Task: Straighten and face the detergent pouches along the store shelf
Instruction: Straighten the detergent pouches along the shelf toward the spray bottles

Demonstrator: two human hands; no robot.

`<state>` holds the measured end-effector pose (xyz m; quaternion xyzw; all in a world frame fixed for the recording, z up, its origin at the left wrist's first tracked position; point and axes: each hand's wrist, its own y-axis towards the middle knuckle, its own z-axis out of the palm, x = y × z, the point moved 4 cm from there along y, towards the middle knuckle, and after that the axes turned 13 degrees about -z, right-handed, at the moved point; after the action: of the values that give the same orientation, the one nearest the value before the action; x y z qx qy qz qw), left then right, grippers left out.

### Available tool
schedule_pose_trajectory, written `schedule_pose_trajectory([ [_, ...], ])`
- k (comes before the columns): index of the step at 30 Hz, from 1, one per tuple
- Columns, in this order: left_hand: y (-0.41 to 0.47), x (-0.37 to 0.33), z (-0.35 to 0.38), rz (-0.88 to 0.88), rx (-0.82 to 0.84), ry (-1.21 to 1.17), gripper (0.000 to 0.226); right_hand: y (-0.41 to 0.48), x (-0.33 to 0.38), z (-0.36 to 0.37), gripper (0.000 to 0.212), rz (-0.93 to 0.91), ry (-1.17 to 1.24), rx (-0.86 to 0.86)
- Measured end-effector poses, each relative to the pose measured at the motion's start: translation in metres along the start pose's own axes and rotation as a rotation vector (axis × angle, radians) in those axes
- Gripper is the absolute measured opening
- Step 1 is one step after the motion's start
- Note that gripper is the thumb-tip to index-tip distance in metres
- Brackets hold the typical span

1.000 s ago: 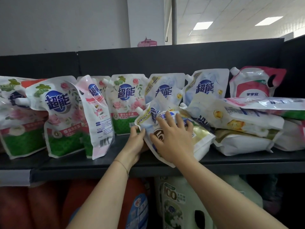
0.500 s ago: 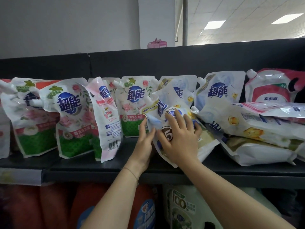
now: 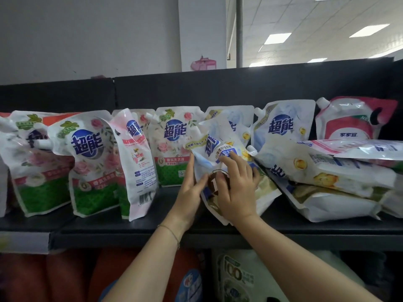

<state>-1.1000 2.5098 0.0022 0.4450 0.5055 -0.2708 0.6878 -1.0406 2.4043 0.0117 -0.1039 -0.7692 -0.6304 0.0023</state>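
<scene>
A white and blue detergent pouch [image 3: 210,147] leans tilted at the middle of the black shelf [image 3: 283,229]. My left hand [image 3: 188,192] holds its left edge, thumb on the front and fingers behind. My right hand [image 3: 236,188] presses spread fingers on its front. To the left stand rose and green pouches [image 3: 87,162], upright and facing forward. One pink pouch [image 3: 137,168] is turned sideways and shows its barcode. At the right, several pouches [image 3: 322,168] lie flat in a pile.
More pouches stand along the back panel: a rose one [image 3: 174,144], a blue and white one [image 3: 282,125] and a red one [image 3: 349,120]. Below the shelf are a large white detergent bottle [image 3: 236,277] and red containers [image 3: 109,277].
Both hands have lifted the tilted pouch's top a little higher and more upright. The left hand slid up along its left edge. The other pouches stayed put.
</scene>
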Motion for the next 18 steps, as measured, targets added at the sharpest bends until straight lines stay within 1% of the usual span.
schedule_pose_trajectory([
  [4, 0.001, -0.018, 0.009, 0.04, 0.028, 0.104, 0.064, 0.003, -0.002, -0.002, 0.041, 0.038, 0.088, -0.075],
  [6, 0.001, -0.033, 0.017, 0.083, 0.071, 0.205, 0.067, 0.004, -0.002, -0.003, 0.035, 0.044, 0.134, -0.148],
  [8, -0.001, -0.046, 0.024, 0.132, 0.106, 0.333, 0.071, 0.001, -0.002, -0.002, 0.031, 0.077, 0.185, -0.176],
  [10, -0.001, -0.051, 0.02, 0.174, 0.087, 0.429, 0.074, 0.0, -0.002, 0.003, 0.032, 0.106, 0.239, -0.109],
  [14, 0.001, -0.044, 0.0, 0.206, 0.027, 0.464, 0.078, -0.001, -0.003, 0.008, 0.043, 0.04, 0.189, 0.188],
  [16, -0.001, -0.04, -0.003, 0.205, 0.012, 0.459, 0.081, -0.002, -0.006, 0.001, 0.052, -0.009, 0.208, 0.265],
  [18, -0.002, -0.037, -0.002, 0.182, 0.017, 0.427, 0.086, -0.004, -0.011, -0.011, 0.061, -0.025, 0.233, 0.294],
])
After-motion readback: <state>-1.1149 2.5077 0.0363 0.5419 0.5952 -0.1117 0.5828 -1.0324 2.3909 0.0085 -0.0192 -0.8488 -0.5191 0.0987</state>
